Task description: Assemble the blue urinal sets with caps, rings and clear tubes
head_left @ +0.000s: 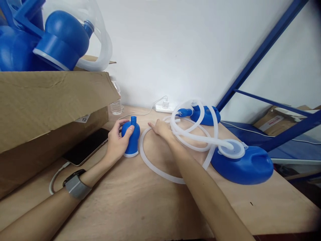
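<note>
My left hand [119,135] is wrapped around a blue plastic urinal funnel head [131,140], which stands upright on the table with its ribbed neck up and its white-rimmed wide end down. My right hand [160,128] reaches forward over a coiled translucent hose [160,173], thumb stretched out to the left; its other fingers are partly hidden. One end of the hose joins the white cap [232,149] of a blue urine bottle [244,165] lying at the right. Another blue bottle [206,115] rests farther back, near a second blue head [185,112].
At left stands a cardboard box [55,103] with blue heads [66,36] and hose on top. A black phone [86,147] charges beside it. A clear plastic bottle [116,100] and a white power strip [163,108] sit by the wall. Blue metal shelving [263,50] borders the right.
</note>
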The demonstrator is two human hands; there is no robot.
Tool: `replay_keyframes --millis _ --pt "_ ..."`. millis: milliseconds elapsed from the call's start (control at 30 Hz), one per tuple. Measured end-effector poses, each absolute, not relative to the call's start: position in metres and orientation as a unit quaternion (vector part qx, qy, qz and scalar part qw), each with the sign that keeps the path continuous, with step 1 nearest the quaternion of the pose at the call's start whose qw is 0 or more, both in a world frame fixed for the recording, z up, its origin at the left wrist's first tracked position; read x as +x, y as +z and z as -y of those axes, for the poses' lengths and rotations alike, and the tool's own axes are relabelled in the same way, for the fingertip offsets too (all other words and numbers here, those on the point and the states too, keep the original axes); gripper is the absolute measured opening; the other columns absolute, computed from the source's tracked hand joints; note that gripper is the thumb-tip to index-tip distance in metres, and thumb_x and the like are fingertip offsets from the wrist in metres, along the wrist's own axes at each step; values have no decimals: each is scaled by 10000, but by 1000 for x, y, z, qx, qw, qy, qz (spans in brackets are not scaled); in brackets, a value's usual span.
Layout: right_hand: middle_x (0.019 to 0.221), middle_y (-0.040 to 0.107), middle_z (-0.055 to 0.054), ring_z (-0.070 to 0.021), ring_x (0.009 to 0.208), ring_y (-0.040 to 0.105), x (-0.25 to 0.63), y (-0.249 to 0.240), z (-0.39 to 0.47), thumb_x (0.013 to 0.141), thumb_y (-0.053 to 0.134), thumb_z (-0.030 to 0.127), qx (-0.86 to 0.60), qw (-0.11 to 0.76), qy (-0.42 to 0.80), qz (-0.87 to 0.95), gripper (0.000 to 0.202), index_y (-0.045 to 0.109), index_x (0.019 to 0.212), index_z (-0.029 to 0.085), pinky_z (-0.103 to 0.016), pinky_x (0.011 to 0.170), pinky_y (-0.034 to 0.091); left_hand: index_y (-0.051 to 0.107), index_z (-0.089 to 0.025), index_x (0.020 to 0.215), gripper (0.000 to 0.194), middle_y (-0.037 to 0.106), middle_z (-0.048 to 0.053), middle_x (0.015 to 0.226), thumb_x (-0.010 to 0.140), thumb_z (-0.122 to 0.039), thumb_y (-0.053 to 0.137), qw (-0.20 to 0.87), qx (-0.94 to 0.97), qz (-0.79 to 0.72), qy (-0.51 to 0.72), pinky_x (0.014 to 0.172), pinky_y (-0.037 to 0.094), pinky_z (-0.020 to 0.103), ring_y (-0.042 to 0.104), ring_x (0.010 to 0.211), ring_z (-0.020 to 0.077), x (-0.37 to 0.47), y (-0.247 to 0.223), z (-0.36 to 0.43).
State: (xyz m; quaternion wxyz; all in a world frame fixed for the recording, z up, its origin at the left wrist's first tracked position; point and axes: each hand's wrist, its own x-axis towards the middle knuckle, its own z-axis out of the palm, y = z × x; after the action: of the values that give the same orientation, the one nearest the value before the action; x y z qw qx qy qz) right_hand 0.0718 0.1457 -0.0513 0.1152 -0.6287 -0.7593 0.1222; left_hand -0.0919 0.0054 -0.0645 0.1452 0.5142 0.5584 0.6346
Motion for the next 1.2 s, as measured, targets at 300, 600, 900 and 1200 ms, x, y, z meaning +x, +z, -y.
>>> replay_keyframes --millis 300,600,900,1200 --pt "1109 741 -68 -232 1032 690 80 -27 -127 953 522 253 -468 183 222 835 179 634 1084 203 -343 919 507 664 -229 1121 404 736 73 1167 854 -532 674 140 511 -570 628 907 540 405 684 1061 279 -91 -65 -6" --pt "1280 665 -81 -198 1036 710 128 23 -65 898 606 179 -261 229 554 757 682 377 1530 294 -344 881 564 662 -236 1167 447 707 95 1221 819 -502 747 55 521 -596 608 1015 494 465 649 1137 292 -96 -68 -8" --pt "713 518 44 -73 449 313 139 10 -48 677 504 101 -386 238 610 649 517 641 1159 230 -231 396 156 676 -264 1143 440 717 95 1182 803 -513 803 -103 598 -555 568 1099 428 538 546 1312 371 -97 -65 -3" --pt "607 300 81 -80 512 217 177 5 -65 863 733 499 -336 257 522 740 322 672 900 185 -259 445 112 668 -312 1198 403 717 97 1229 860 -499 781 -170 629 -539 534 1153 343 608 483 1401 399 -106 -67 -4"
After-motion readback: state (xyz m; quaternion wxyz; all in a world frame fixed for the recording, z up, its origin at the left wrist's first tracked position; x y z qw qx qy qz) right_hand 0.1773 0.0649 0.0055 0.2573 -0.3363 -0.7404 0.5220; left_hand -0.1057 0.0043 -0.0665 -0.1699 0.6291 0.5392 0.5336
